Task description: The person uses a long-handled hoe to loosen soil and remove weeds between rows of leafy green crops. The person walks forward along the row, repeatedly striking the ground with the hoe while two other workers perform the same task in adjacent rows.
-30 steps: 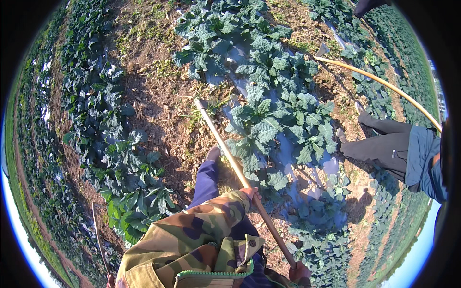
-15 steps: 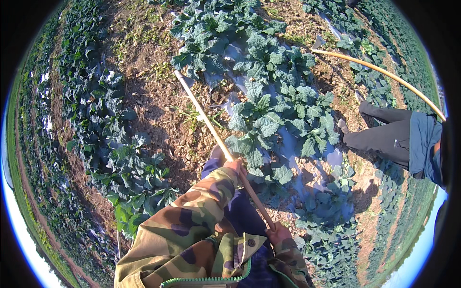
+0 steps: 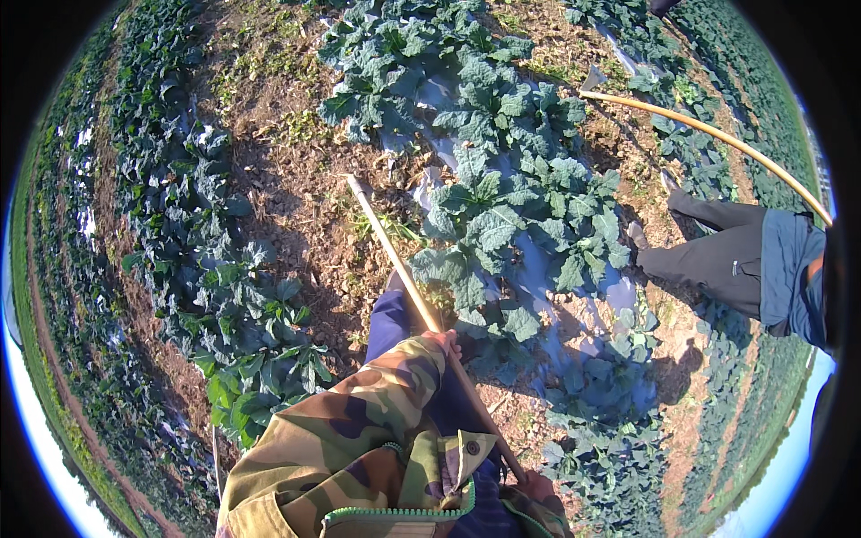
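A long hoe [image 3: 395, 256] with a pale wooden handle slants across in front of me, its far end low over the bare soil between two leafy rows. Only a small, thin bit of its head shows at the tip. My left hand [image 3: 442, 342] is closed around the middle of the handle. Farther down, near the butt end, my right hand [image 3: 535, 487] grips it too, partly hidden by the camouflage sleeve. Close to the hoe's tip is a tuft of green weeds [image 3: 392, 227] on the soil.
Kale plants [image 3: 491, 224] grow through plastic mulch [image 3: 535, 269] just to the right. Another kale row [image 3: 197, 233] runs along the left. At the right a person in dark trousers [image 3: 708, 260] stands beside a second hoe [image 3: 708, 132], its blade by the plants.
The hoe has been drawn back toward me, its tip now nearer over the soil. Both my hands have moved nearer with it, the right one lower. The other person's hoe stays put.
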The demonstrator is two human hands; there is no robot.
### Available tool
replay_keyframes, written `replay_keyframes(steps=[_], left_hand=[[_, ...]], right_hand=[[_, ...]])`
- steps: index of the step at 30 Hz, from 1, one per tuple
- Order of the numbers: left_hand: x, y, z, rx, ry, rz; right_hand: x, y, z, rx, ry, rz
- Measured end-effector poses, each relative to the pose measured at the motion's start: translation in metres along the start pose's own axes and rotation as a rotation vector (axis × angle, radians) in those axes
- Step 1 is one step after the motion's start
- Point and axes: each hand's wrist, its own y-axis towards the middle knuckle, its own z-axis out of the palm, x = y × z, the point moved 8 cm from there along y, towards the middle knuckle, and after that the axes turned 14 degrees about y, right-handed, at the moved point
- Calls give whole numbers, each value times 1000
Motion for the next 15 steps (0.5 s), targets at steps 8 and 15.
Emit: replay_keyframes(steps=[8,15], left_hand=[[21,4,-2,-15,-162,54],[-46,-7,-5,123,-261,115]], right_hand=[[5,-10,-10,-120,0,-15],[59,-22,-16,-189,28,-102]])
